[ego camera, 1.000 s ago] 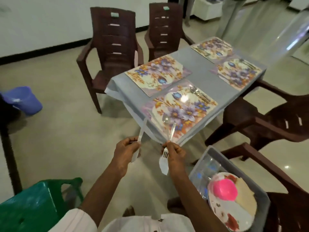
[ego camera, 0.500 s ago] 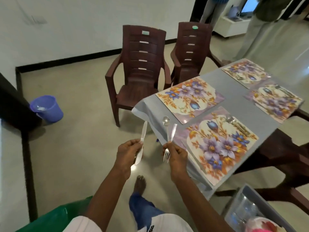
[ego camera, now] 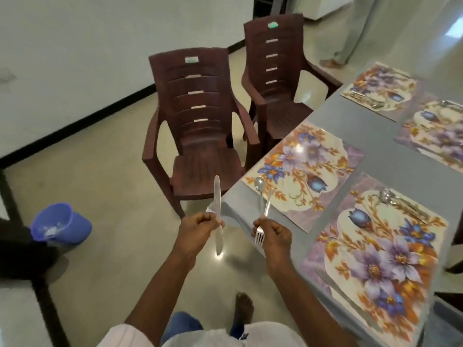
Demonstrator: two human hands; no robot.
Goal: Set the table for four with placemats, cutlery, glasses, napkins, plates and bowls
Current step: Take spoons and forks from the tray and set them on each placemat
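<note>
The grey table [ego camera: 375, 146] bears four floral placemats [ego camera: 375, 259]; two brown chairs [ego camera: 198, 136] stand beside it; off the table's corner the left hand [ego camera: 200, 229], fingers curled, grips a pale knife [ego camera: 217, 196] upright by its middle; the right hand [ego camera: 274, 234] pinches a fork [ego camera: 260, 237], tines down, and a spoon [ego camera: 259, 184], bowl up, together, the spoon's bowl over the edge of the chair-side placemat [ego camera: 303, 171].

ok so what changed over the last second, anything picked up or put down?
The person walked left round the corner of the grey-clothed table, toward the floral placemat without cutlery; the grey bin of plates dropped out of view. Nothing taken or released: the left hand still grips the silver table knife, the right hand still holds the silver fork and spoon. All four placemats stayed put.
</note>
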